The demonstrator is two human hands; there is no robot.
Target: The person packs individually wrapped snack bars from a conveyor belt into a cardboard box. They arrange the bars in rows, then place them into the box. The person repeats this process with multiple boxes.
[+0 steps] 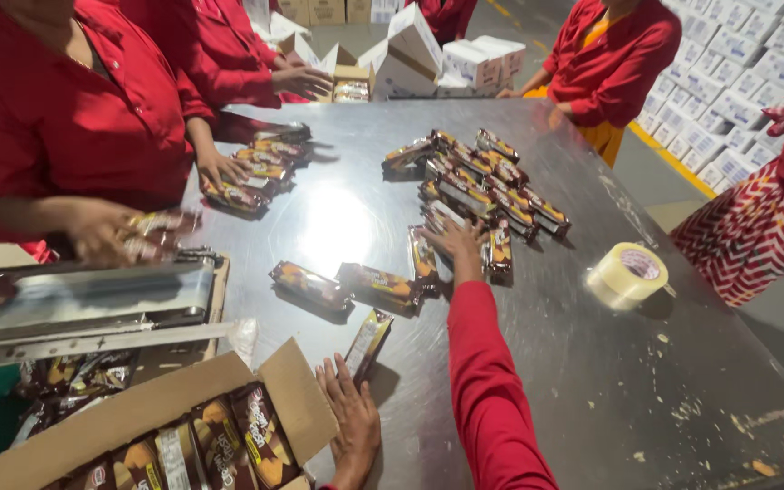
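R hand (455, 241) spread flat on biscuit packs (487, 186); L hand (351, 417) open by carton (297, 399). Grab 1 stack squarely, w/ packs aligned.

Right arm: covered by a long red sleeve (492, 399) of plain fabric, ending at the wrist. Right hand (455, 240): bare, no glove. Left hand (351, 417): bare, no glove; its sleeve is out of view.

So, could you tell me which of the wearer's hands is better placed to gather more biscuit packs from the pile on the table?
Probably the right hand: it rests on the pile of packs. The left hand lies flat beside the carton, away from the pile.
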